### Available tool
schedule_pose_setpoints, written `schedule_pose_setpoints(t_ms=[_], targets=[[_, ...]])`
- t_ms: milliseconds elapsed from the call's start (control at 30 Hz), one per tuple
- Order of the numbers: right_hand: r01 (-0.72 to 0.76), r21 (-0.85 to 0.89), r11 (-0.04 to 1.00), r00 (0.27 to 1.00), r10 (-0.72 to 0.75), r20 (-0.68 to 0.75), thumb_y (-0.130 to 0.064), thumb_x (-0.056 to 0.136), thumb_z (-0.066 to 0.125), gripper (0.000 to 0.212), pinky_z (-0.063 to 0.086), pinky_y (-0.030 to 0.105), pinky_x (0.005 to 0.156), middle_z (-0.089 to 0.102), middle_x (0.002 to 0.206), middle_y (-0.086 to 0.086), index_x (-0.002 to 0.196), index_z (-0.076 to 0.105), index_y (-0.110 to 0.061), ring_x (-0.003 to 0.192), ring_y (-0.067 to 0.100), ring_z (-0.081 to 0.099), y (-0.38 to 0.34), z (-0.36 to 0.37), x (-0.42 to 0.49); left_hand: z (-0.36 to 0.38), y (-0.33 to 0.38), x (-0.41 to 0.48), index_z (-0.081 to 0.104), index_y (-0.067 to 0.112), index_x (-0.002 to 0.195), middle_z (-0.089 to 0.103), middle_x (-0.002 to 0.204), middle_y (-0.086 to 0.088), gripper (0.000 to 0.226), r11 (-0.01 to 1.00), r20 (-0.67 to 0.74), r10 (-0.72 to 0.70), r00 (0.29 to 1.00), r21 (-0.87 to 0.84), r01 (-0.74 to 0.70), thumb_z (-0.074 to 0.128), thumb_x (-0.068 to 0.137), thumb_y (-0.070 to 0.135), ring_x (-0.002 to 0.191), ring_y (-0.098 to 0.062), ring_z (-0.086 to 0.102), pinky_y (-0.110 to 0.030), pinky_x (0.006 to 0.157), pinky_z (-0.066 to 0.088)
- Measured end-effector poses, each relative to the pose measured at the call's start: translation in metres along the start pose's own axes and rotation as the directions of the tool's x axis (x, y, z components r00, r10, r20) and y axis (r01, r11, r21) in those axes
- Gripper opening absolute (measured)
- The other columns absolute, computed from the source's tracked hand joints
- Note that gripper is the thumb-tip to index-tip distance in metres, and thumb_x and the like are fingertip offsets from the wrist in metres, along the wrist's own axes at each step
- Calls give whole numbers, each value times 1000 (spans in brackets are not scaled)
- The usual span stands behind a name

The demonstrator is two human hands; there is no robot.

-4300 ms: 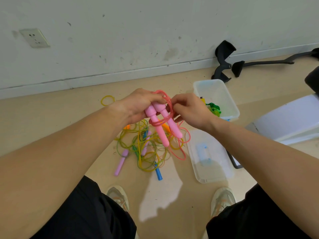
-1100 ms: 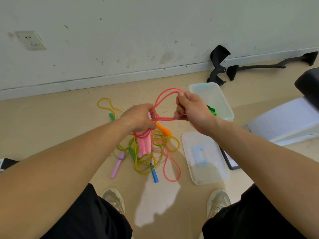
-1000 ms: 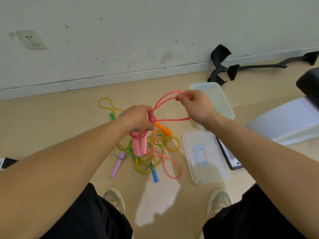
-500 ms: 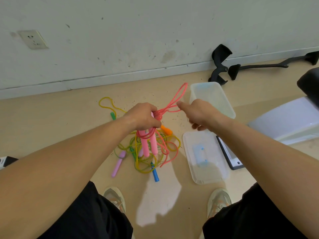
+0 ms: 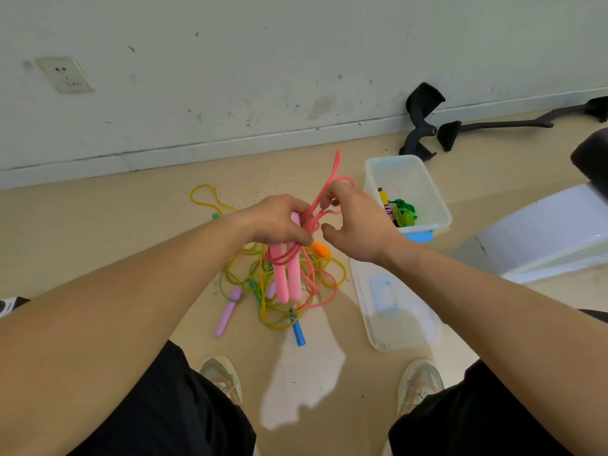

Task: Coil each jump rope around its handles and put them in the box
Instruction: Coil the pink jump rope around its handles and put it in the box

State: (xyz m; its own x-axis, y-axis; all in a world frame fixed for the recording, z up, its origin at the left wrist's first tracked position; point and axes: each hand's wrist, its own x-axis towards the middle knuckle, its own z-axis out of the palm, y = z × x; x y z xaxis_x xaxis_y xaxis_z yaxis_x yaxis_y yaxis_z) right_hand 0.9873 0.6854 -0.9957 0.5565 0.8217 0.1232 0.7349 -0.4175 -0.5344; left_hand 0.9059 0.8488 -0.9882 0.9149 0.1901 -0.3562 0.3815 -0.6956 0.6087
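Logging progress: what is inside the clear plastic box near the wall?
A bundled green jump rope and a yellow-and-black handle lie in the clear plastic box. Its near wall hides anything lower down.

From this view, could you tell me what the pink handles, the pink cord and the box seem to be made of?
Pink handles: likely foam or soft plastic; matte, with no glare.
Pink cord: probably flexible PVC or rubber; slightly glossy, bending in springy loops.
Box: clear, slightly frosted hard plastic; the contents show through its walls.
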Motion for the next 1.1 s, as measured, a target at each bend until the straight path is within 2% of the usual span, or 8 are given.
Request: schedule_pose_setpoints(t_ms=[133, 267, 367, 633, 733, 867, 967, 1100], targets=[[57, -3, 998, 998, -57, 14, -22, 84, 67, 23, 49, 38, 80, 64, 94, -6, 105, 59, -19, 91, 17, 58, 4, -2, 3, -1, -1, -1, 58, 27, 68, 55, 66, 10, 24, 1000, 26, -4, 1000, 3, 4, 82, 73, 23, 64, -6, 50, -26, 59, 37], [84, 21, 996, 982, -86, 168, -34, 92, 68, 18, 43, 32, 70, 60, 83, -7, 102, 69, -19, 78, 13, 54, 7, -8, 5, -9, -6, 0, 61, 28, 70, 57, 71, 8, 21, 999, -12, -6, 1000, 52, 7, 82, 71, 29, 70, -10, 53, -28, 63, 40], [92, -85, 992, 968, -69, 242, -32, 96, 63, 19, 36, 28, 69, 64, 88, -5, 106, 74, -19, 81, 15, 55, 8, -8, 7, -4, -8, 0, 62, 32, 73, 60, 74, 10, 18, 987, 10, -12, 1000, 160, 10, 80, 70, 32, 74, -12, 55, -28, 63, 42], [-189, -336, 923, 952, 257, 169, -38, 98, 58, 15, 51, 34, 72, 68, 89, -8, 99, 72, -33, 85, 18, 62, 34, -37, 12, -10, -19, 0, 63, 36, 83, 65, 84, 10, 19, 923, -94, -74, 993, 369, 104, 74, 70, 43, 85, -19, 61, -32, 72, 51], [-198, -409, 891, 934, 298, 197, -40, 99, 54, 21, 54, 40, 81, 70, 93, -5, 102, 72, -31, 91, 21, 60, 38, -38, 11, -10, -19, 3, 64, 33, 76, 61, 77, 11, 13, 944, -115, -53, 992, 320, 87, 75, 72, 39, 81, -19, 58, -31, 69, 48], [-177, -197, 964, 893, 242, 381, -35, 91, 59, 22, 49, 33, 93, 70, 107, -8, 109, 70, -29, 105, 17, 59, 24, -31, 7, -9, -15, 5, 59, 28, 66, 58, 70, 7, 19, 955, -98, -4, 995, 294, 32, 75, 72, 38, 75, -21, 56, -35, 70, 50], [-246, 51, 968, 900, 209, 382, -28, 88, 66, 24, 49, 31, 83, 70, 100, -1, 109, 69, -17, 95, 17, 63, 8, -14, 7, -1, -9, 6, 57, 29, 64, 59, 70, 6, 20, 948, -54, 36, 998, 319, -17, 73, 68, 41, 74, -21, 58, -38, 70, 52], [-254, 151, 955, 915, 187, 357, -31, 92, 64, 22, 49, 38, 71, 72, 81, 10, 87, 72, -11, 75, 27, 64, 5, -4, 10, 7, -6, 6, 56, 29, 63, 58, 67, 7, 21, 951, -55, 36, 998, 308, -17, 74, 68, 37, 71, -18, 56, -35, 67, 49]])
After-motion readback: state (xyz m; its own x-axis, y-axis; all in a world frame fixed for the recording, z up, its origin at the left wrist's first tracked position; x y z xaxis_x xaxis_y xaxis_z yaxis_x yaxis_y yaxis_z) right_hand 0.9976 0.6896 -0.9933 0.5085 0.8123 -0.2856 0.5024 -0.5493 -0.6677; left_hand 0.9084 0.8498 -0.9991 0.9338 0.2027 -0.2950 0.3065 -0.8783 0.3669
